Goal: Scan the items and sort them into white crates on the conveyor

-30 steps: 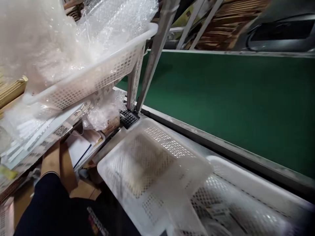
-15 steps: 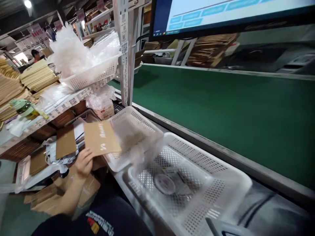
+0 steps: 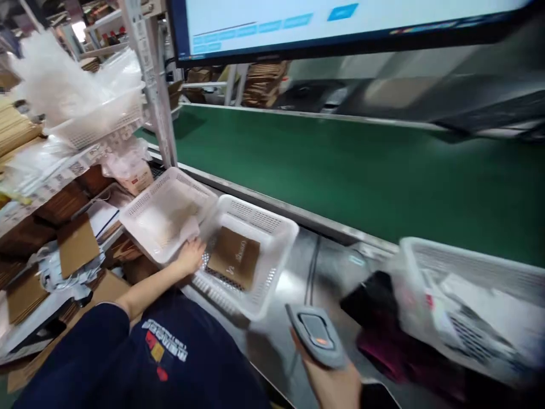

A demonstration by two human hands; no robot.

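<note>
My left hand (image 3: 191, 257) is at the near left rim of a white perforated basket (image 3: 279, 227), its fingers blurred. I cannot make out whether they grip the rim. A brown cardboard piece (image 3: 235, 258) with white handwriting lies in that basket, beside the hand. A pale, blurred piece (image 3: 189, 228) shows just beyond my fingers, too smeared to name. At the bottom, my right hand (image 3: 330, 382) is wrapped round a grey handheld scanner (image 3: 317, 335) with an orange light on its top.
Another white basket (image 3: 145, 210) adjoins on the left. Behind runs a green conveyor belt (image 3: 319, 165) under a monitor (image 3: 340, 48). Right, a full white basket (image 3: 502, 255) stands near dark and maroon cloth (image 3: 383, 352). Cables cross the metal table (image 3: 293, 278). Shelves with bags and cardboard stand left.
The cardboard piece has gone from my left hand into the nearer basket, and that hand has moved right to the rim. The view has swung right, bringing my right hand into sight.
</note>
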